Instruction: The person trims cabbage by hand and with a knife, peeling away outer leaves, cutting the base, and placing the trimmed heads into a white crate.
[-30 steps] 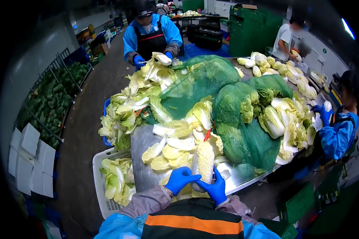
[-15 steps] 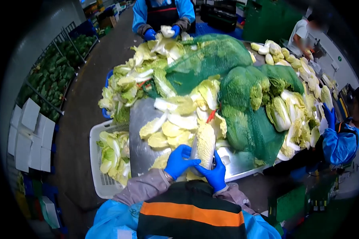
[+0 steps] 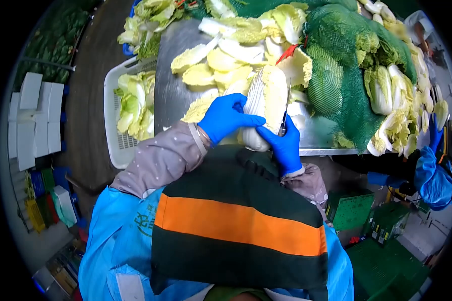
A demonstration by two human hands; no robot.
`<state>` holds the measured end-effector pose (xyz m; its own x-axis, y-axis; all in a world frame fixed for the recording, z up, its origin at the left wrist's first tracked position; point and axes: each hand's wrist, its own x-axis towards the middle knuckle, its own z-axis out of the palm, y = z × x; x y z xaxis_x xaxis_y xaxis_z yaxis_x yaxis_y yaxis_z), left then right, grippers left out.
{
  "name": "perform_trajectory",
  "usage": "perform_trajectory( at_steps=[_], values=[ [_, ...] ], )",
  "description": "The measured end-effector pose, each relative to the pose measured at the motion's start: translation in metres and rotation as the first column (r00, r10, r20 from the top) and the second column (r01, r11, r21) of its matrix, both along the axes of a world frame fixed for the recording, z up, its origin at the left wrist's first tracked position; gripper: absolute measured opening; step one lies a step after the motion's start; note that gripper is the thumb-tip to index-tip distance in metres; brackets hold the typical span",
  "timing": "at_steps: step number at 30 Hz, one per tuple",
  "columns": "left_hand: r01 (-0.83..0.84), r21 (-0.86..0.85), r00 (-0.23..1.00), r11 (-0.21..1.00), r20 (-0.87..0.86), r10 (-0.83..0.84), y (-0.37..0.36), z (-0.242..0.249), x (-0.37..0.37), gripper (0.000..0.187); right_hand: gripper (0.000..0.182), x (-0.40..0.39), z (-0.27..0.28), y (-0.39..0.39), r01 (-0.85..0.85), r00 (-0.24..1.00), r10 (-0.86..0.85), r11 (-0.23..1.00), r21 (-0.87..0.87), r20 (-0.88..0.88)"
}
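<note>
- The left hand (image 3: 231,118), gloved in blue, was partly curled, its thumb laid across the lower part of a cabbage (image 3: 268,98) and its fingers against the left side.
- The right hand (image 3: 286,145), likewise gloved, was closed about a knife (image 3: 286,113), its thumb pressed to the cabbage's lower right.
- The cabbage was held between both hands, over the near edge of a metal table (image 3: 172,75), pale ribs to the left and crinkled yellow leaf to the right.
- Loose leaves (image 3: 231,60) covered the tabletop beyond; its grey surface lay bare at the left.
- Right of these, a green mesh sack (image 3: 329,95) lay bulging, a red tie (image 3: 288,53) near its left side.
- A white basket (image 3: 112,120) containing leaves stood against the table's left side, above a brown floor (image 3: 85,95).
- White boxes (image 3: 32,120) were stacked at far left; green crates (image 3: 350,209) stood at lower right.
- The knife's handle was mostly hidden by the glove, and the left fingertips were partly obscured.
- A co-worker's blue sleeve (image 3: 435,180) faded into the dark right margin; the upper edge cut off the sack.
</note>
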<state>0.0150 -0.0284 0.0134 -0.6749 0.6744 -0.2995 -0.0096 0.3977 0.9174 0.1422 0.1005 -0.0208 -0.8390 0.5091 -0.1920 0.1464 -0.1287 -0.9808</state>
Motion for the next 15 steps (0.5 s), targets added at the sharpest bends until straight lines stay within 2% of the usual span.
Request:
perform_trajectory(
  at_steps=[1, 3, 6, 9, 12, 13, 15],
  values=[
    [0.037, -0.001, 0.996, 0.999, 0.086, -0.037, -0.005, 0.001, -0.001, 0.031, 0.069, 0.001, -0.004, 0.000, -0.026, 1.000, 0.026, 0.995, -0.097, 0.000],
    [0.053, 0.004, 0.979, 0.999, 0.198, -0.053, -0.011, -0.004, 0.002, 0.031, 0.070, 0.003, -0.011, 0.001, -0.069, 0.998, 0.067, 0.988, -0.140, -0.018],
    [0.101, -0.080, 0.961, 0.992, 0.266, -0.076, -0.018, 0.008, 0.008, 0.040, 0.074, 0.004, -0.011, 0.005, -0.140, 0.988, 0.144, 0.987, -0.081, 0.052],
    [0.159, -0.034, 0.971, 0.987, 0.184, -0.151, -0.033, -0.006, 0.013, 0.049, 0.077, 0.007, -0.013, 0.005, -0.163, 0.985, 0.169, 0.974, -0.159, 0.021],
    [0.190, -0.049, 0.961, 0.981, 0.213, -0.175, -0.042, -0.011, 0.014, 0.052, 0.077, 0.006, -0.013, 0.004, -0.197, 0.979, 0.204, 0.969, -0.147, 0.032],
    [0.189, -0.039, 0.962, 0.981, 0.206, -0.178, -0.044, -0.012, 0.013, 0.053, 0.077, 0.005, -0.015, 0.004, -0.206, 0.977, 0.212, 0.966, -0.155, 0.026],
    [0.133, 0.122, 0.935, 0.983, 0.314, -0.166, -0.041, -0.008, 0.017, 0.056, 0.076, 0.007, -0.013, 0.005, -0.199, 0.976, 0.205, 0.977, -0.079, 0.079]
  ],
)
